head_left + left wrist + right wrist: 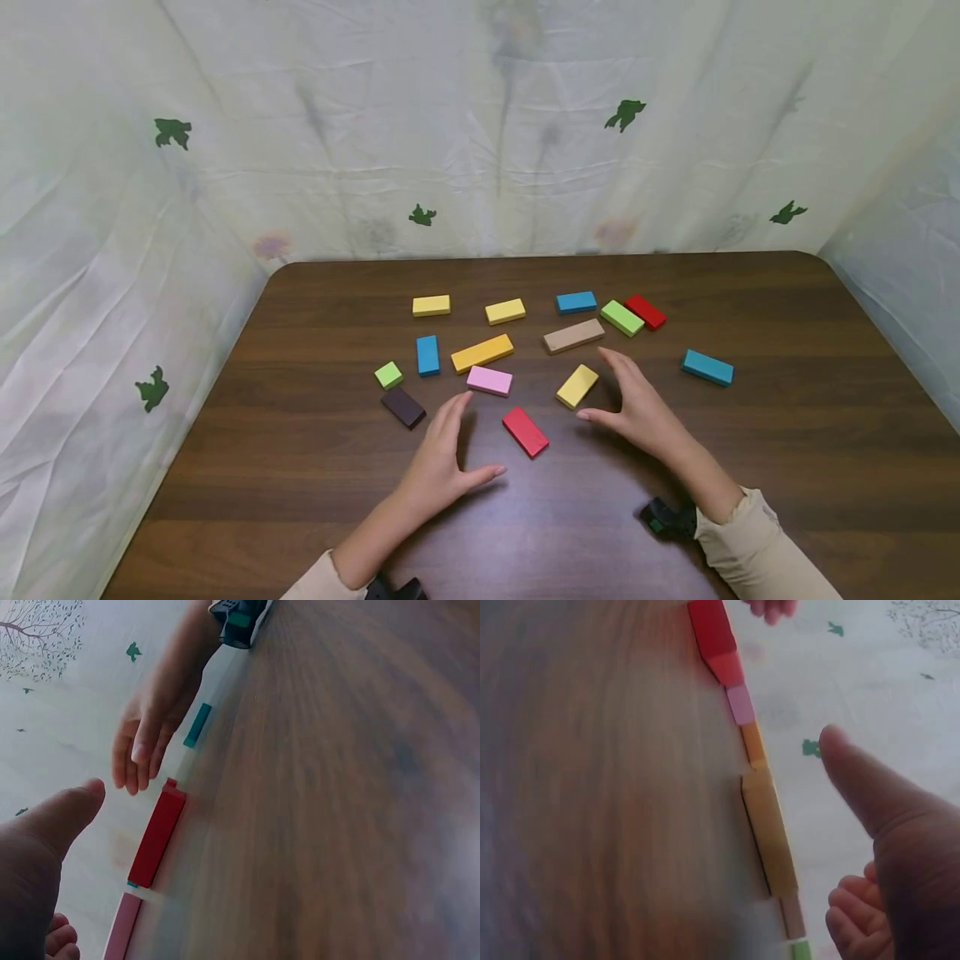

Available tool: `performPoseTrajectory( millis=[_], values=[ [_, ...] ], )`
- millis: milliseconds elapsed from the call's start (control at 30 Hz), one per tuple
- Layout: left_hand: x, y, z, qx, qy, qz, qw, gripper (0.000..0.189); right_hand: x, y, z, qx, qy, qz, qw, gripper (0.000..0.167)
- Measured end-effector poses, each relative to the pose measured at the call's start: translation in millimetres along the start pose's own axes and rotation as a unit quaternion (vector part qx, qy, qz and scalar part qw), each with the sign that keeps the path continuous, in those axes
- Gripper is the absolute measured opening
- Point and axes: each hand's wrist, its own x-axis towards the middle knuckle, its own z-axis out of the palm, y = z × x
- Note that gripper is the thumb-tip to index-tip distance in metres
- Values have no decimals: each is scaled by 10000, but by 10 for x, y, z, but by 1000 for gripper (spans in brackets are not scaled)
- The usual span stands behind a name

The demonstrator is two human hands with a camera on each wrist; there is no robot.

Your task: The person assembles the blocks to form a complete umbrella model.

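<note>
My left hand hovers over the table with thumb and fingers spread apart, holding nothing. It is nearest to a red block, a pink block and a dark block. My right hand, also with nothing in its grasp, has its thumb and fingers parted beside a yellow block. A gap shows between that block and the fingertips. In the left wrist view the red block lies beyond the left thumb. The right wrist view shows the yellow block left of the right thumb.
Several more blocks lie flat on the brown table: an orange block, a tan block, a blue block, a green block touching or close to a red one. A white curtain hangs behind.
</note>
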Motion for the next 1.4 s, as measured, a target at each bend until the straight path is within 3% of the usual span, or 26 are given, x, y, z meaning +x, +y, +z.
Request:
performPoseTrajectory(
  millis=[500, 867, 1200, 1400],
  values=[
    [79, 151, 191, 115, -562, -278, 9980, 85, 26, 11, 143, 56, 38, 153, 9999, 85],
    [117, 212, 337, 329, -340, -252, 9986, 79, 41, -19, 181, -36, 82, 243, 9997, 80],
    [165, 227, 415, 591, 12, -28, 9982, 69, 54, -36, 222, -86, 204, 256, 9994, 72],
    [168, 228, 415, 464, -43, -4, 9989, 67, 64, -34, 231, -71, 211, 281, 9994, 69]
  ],
)
